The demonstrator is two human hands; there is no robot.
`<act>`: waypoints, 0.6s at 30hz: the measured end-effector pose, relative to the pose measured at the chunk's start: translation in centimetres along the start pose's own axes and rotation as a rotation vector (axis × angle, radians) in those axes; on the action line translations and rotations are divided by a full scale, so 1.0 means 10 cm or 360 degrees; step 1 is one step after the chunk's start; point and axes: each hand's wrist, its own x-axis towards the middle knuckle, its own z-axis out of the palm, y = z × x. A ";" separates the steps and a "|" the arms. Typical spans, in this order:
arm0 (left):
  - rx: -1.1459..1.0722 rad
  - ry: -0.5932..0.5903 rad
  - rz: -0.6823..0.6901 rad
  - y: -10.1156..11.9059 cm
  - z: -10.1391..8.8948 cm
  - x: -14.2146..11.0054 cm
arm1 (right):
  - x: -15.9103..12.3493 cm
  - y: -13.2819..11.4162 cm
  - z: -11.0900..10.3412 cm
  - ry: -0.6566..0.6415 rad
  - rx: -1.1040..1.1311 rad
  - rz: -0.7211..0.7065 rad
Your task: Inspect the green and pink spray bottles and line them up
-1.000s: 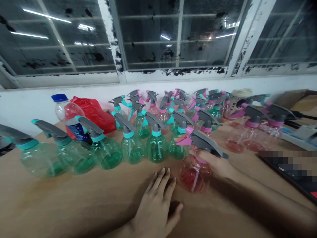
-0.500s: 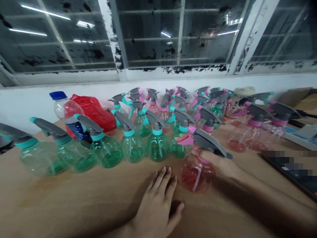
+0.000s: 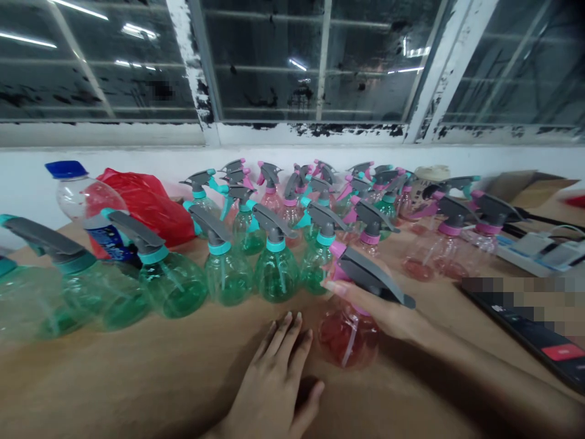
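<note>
My right hand (image 3: 379, 311) is wrapped round the neck of a pink spray bottle (image 3: 350, 332) with a grey trigger head and pink nozzle, which stands on the brown table (image 3: 137, 378) in front of me. My left hand (image 3: 274, 384) lies flat on the table just left of that bottle, fingers stretched out, holding nothing. Right behind them stands a row of green spray bottles (image 3: 274, 271) with teal collars.
Several more green and pink spray bottles (image 3: 320, 189) crowd the back of the table up to the white wall. A red plastic bag (image 3: 141, 204) and a blue-capped water bottle (image 3: 86, 204) sit at back left. A power strip (image 3: 539, 253) and dark device (image 3: 543, 341) lie right.
The view has shifted, so everything slid left and slightly down. My right hand's fingers have moved higher round the pink bottle's neck under the trigger. The left hand stays flat.
</note>
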 end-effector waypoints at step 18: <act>0.0023 -0.0014 0.0003 0.00 0.00 0.00 | 0.01 -0.05 0.04 -0.0164 0.0144 -0.0120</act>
